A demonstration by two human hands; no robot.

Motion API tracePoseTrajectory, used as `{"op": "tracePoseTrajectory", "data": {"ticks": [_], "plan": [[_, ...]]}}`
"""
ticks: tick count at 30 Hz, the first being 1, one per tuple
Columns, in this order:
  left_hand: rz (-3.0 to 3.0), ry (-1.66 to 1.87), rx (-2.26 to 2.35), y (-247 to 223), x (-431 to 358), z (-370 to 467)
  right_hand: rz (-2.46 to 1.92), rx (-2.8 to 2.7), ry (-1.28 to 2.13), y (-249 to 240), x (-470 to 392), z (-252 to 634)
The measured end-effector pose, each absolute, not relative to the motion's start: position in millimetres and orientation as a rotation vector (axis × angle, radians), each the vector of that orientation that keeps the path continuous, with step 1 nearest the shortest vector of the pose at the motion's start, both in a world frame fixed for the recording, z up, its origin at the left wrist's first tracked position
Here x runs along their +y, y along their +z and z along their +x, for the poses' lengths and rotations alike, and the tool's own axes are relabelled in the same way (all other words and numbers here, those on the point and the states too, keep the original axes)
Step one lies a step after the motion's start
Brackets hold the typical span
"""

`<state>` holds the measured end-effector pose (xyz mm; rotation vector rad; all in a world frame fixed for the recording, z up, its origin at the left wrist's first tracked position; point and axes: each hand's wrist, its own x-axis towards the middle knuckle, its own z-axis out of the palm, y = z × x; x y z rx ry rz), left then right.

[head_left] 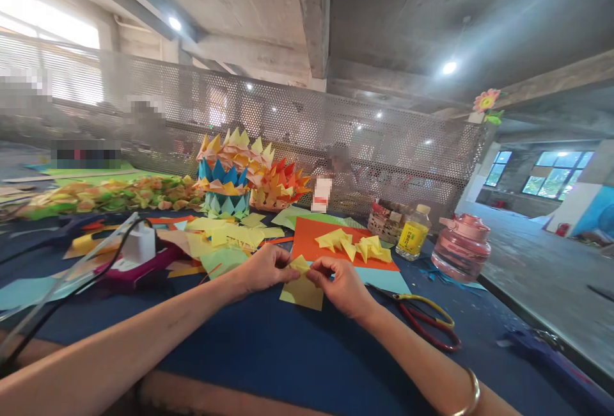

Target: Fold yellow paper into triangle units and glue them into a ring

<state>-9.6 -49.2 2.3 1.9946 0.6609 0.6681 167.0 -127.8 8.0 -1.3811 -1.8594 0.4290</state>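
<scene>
Between my hands is a yellow piece of paper (300,265), its top coming to a point. My left hand (269,270) pinches its left side between thumb and fingers. On the right side, my right hand (343,285) pinches it the same way. Below them a yellow paper square (302,296) shows; whether it is a separate sheet or part of the held piece I cannot tell. Just beyond my hands, several folded yellow paper pieces (355,246) lie on an orange sheet (307,233). Scissors (426,320) with red and yellow handles rest beside my right forearm.
Folded-paper crowns (230,173) in several colours stand at the back. Loose yellow paper (230,233) and a magenta power strip (139,265) with cables lie left. A yellow-labelled bottle (413,233), a pink jug (461,248) and a basket (385,219) stand right. A perforated screen (297,128) closes the back.
</scene>
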Motion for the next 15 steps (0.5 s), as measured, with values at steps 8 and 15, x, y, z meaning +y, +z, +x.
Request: {"op": "tracePoseTrajectory", "data": {"ticks": [8,15], "plan": [[2.096,0.67,0.684,-1,-44,-12,-1.392,-1.957,0.342,5,-125,173],[2.129,0.734,0.889,1,-44,-13,-1.543,-1.873,0.126,10,-117,184]]}}
